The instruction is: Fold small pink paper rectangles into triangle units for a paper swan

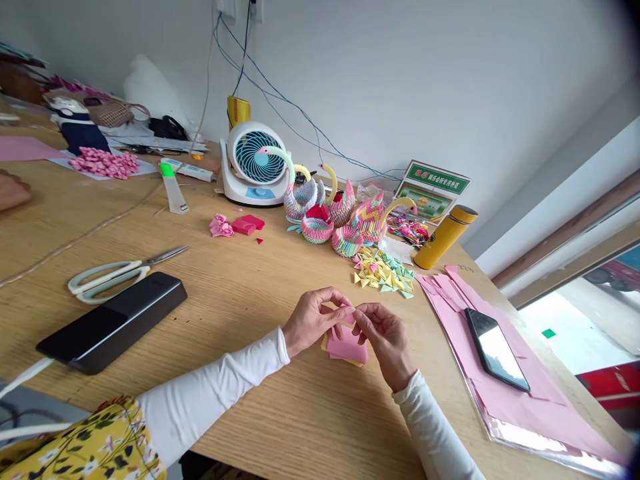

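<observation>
Both my hands meet above the table, pinching a small piece of pink paper (pixel 345 315) between the fingertips. My left hand (pixel 315 320) is closed on its left side, and my right hand (pixel 385 337) grips it from the right. The fingers hide most of the piece. Just below them lies a small stack of pink and yellow paper slips (pixel 347 348). Beyond my hands is a pile of folded yellow and green paper triangles (pixel 384 272). Behind that pile stand several paper swans (pixel 367 220) built from folded pieces.
To the left are scissors (pixel 107 280) and a black power bank (pixel 115 323) with a white cable. A phone (pixel 497 348) rests on pink paper sheets (pixel 530 413) at right. A fan (pixel 257 160), a yellow bottle (pixel 445 237) and a glue bottle (pixel 173 190) stand farther back. Another person's hand (pixel 13 190) shows far left.
</observation>
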The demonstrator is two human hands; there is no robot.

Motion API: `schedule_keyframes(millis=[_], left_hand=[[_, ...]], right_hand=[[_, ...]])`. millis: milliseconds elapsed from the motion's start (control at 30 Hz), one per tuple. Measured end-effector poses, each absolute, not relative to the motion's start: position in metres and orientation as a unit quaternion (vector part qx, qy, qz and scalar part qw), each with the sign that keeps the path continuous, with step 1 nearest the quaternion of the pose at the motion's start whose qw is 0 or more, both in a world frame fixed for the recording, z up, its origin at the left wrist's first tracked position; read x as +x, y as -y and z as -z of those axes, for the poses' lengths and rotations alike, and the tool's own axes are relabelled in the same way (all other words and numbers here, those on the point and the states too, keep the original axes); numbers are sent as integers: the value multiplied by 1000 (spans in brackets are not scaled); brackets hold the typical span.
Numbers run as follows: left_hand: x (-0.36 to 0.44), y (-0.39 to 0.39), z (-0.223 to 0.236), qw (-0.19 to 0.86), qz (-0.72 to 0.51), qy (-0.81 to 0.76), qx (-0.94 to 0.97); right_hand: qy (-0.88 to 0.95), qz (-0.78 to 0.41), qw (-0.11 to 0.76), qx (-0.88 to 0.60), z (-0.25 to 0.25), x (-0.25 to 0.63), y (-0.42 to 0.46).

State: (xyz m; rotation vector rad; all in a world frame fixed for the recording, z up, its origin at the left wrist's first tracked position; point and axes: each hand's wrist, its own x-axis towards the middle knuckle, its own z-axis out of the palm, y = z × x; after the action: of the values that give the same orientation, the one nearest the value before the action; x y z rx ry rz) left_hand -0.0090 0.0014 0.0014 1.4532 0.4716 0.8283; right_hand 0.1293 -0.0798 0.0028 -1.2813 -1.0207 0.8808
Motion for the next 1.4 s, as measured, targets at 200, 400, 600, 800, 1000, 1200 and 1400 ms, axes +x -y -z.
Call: schedule_keyframes(millis=[200, 400, 600, 800, 1000, 1200, 1400], left_hand=[[-10, -3, -3, 648, -359, -219, 635], [-10, -5, -1, 652, -371, -208, 627], [-10, -3, -2, 670, -380, -208, 603], [-7, -4, -1, 696, -355, -188, 596], [-8, -5, 0, 708, -340, -201, 585], [-8, -5, 0, 711, -343, -192, 583], [-7, -2, -1, 726, -336, -177, 573]], right_hand=[[465, -360, 585, -559, -3, 130, 82], [463, -355, 594, -554, -4, 129, 81], [446, -374, 593, -557, -2, 128, 81], [449, -355, 604, -555, -3, 130, 83], [463, -343, 605, -549, -1, 132, 83], [466, -342, 614, -538, 2, 132, 82], [496, -308, 602, -544, 3, 131, 82]])
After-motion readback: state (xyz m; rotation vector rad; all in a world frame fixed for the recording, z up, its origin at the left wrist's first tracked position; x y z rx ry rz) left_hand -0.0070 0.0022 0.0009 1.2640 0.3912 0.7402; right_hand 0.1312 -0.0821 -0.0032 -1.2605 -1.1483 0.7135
